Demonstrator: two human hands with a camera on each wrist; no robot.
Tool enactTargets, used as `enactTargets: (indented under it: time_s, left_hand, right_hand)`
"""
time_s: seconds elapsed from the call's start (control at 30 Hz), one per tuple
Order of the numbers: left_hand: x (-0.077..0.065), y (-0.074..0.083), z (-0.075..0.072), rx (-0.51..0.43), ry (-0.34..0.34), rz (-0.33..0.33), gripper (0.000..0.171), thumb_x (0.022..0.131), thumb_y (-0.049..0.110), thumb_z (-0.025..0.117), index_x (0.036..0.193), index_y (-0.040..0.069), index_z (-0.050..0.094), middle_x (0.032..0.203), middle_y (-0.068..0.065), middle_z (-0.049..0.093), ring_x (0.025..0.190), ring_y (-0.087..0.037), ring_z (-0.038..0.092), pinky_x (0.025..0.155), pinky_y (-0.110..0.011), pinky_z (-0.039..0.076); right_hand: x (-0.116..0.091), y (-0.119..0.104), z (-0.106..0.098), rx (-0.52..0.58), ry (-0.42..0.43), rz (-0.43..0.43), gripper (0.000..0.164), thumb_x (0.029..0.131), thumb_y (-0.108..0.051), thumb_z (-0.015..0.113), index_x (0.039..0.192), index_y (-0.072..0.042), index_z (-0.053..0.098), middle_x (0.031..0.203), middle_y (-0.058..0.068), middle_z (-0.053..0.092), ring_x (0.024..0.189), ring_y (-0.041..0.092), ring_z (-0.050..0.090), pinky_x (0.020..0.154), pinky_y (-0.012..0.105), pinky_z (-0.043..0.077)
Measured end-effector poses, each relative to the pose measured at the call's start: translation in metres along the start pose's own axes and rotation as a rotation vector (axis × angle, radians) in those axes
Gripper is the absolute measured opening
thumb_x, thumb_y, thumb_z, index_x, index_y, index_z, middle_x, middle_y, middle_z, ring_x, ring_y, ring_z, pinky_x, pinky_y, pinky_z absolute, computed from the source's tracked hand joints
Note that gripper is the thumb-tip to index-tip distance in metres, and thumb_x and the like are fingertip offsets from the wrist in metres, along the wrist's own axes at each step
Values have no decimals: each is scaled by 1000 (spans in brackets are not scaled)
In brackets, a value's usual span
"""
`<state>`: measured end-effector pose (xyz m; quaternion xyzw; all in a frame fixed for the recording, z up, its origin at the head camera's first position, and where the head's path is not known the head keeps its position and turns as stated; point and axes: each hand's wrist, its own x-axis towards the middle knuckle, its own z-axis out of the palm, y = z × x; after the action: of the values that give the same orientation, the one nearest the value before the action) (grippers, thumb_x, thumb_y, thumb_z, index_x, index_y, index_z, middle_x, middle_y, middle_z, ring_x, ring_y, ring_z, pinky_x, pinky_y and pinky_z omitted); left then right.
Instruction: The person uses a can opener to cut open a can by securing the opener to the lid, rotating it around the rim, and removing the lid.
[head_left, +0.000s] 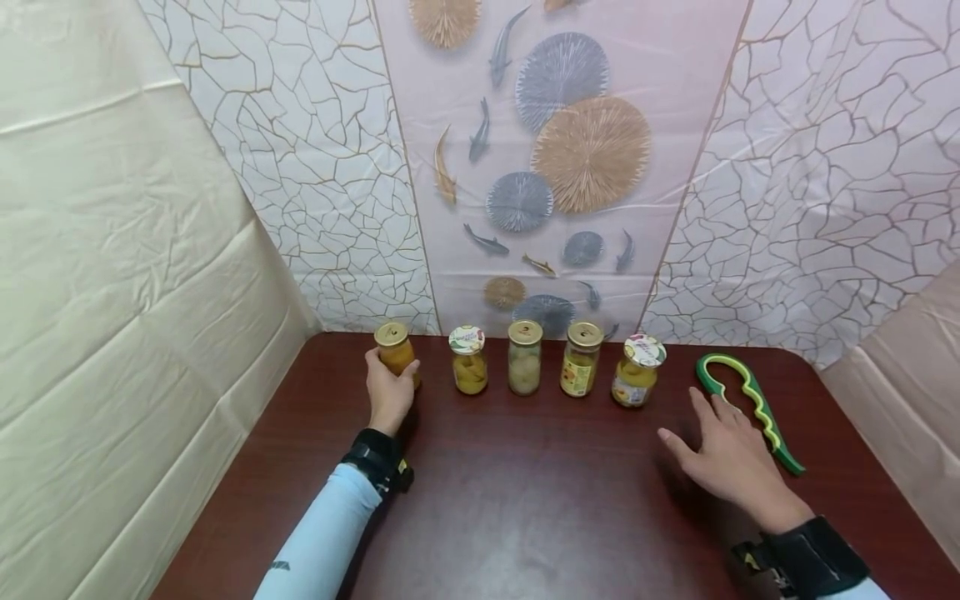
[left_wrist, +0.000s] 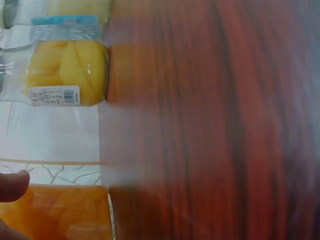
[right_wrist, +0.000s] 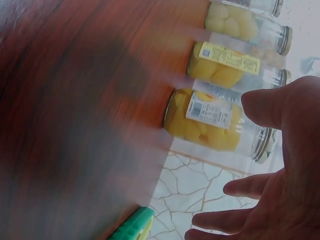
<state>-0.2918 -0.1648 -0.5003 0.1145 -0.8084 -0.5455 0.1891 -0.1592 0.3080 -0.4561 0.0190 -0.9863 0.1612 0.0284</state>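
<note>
At the far left of the row, my left hand [head_left: 389, 397] grips a glass jar of orange fruit [head_left: 396, 357] with a gold lid, thumb on its right side. The left wrist view shows the lower part of that jar [left_wrist: 70, 212] upright at the table, its lid out of frame. My right hand [head_left: 731, 450] is held over the table with fingers spread and nothing in it. Just beyond its fingers lies a green jar opener [head_left: 767, 417] with a wavy yellow inner edge, partly hidden by the hand. Nearest the right thumb is a jar of yellow fruit [right_wrist: 202, 122] with a patterned lid.
Between the hands stand more jars: yellow fruit with a patterned lid [head_left: 469, 371], pale round fruit [head_left: 524, 367] and yellow fruit with a gold lid [head_left: 579, 367]. All stand near the back edge of the dark red table [head_left: 525, 500], before a patterned cloth [head_left: 360, 167].
</note>
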Motion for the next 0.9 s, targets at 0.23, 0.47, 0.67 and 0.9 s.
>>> enactTargets:
  time_s: [0.23,0.47,0.67,0.9]
  left_hand:
    - [-8,5,-12,-79,8,-9,58,90,12,81,135,5,45,136,-20,56,127,-36,53,107,-57,43]
    - [-31,17,-21,-27,-83,24,57,90,15,81,135,6,48,134,-18,58,124,-34,56,104,-57,47]
    - [-58,23,-22,-51,-155,49,54,86,14,84,130,6,53,128,-18,61,119,-33,59,100,-55,50]
    - [-90,35,-29,-18,-286,95,54,86,12,85,129,10,53,125,-12,64,115,-29,62,95,-53,54]
  right_hand:
    - [7,12,-5,-23,-48,82,104,95,-66,55,152,16,25,144,54,26,128,71,26,98,84,26]
    - [16,31,-11,-63,-44,157,100,95,-62,57,144,22,31,135,56,29,119,72,30,92,81,32]
    - [25,47,-6,-136,-9,159,87,95,-46,65,140,23,35,127,55,30,113,69,30,89,78,34]
    - [35,64,-8,-158,-146,179,77,97,-40,63,134,23,41,118,55,36,102,69,40,83,75,39]
